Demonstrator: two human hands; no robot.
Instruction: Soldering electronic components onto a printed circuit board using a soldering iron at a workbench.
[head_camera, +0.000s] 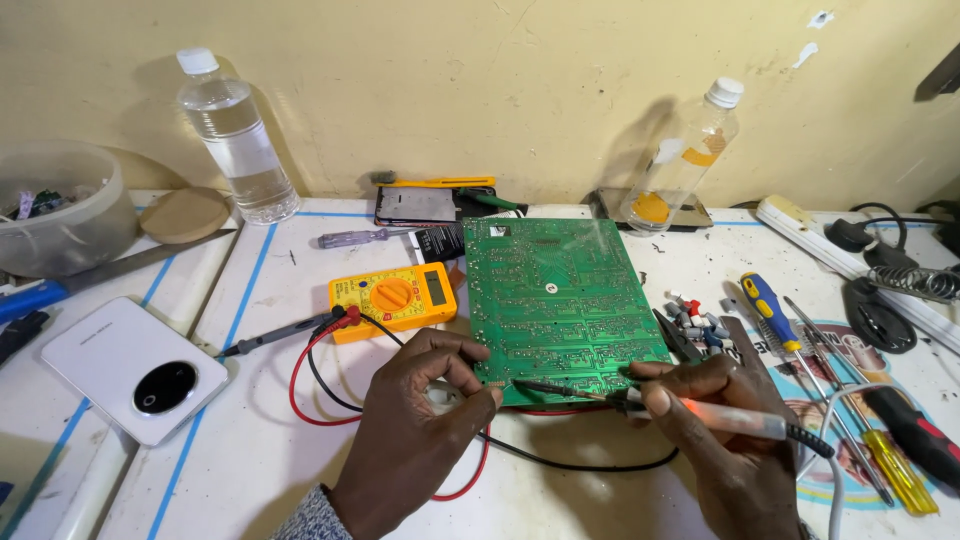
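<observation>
The right hand (735, 440) grips a glowing soldering iron (700, 412) (tip on the green circuit board (560, 300)); the left hand (420, 420) pinches the board's near edge on the white worktop (270, 440).

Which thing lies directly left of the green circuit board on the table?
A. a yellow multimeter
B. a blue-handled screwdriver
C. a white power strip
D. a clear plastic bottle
A: the yellow multimeter lies flat beside the left edge of the green circuit board, with its red and black leads trailing over the table.
</observation>
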